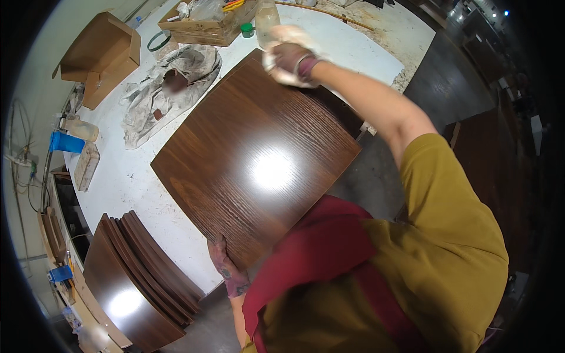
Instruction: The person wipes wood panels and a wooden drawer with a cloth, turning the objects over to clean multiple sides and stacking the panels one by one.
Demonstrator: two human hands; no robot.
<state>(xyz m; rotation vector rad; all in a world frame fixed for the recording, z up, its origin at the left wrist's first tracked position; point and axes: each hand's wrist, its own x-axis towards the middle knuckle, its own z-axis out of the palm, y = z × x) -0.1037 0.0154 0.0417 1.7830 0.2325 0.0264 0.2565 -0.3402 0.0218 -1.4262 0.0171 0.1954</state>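
Observation:
A dark brown wood-grain panel (235,147) lies slanted across the white table (135,182), with a bright light reflected on its glossy face. My right hand (292,59), gloved and a little blurred, is closed on a white cloth (300,38) at the panel's far edge. At the near left corner, my left hand (226,265) wears a stained glove and grips the panel's edge. Its fingertips are partly hidden. A dark strip, perhaps another panel, shows beneath the far right edge.
Several brown panels (132,282) are stacked at the lower left. A crumpled grey cloth (197,70) lies left of the panel. Farther back are an open cardboard box (106,50), a full carton (203,32), a green cap (247,29) and a clear bottle (266,17). A blue cup (66,142) stands left.

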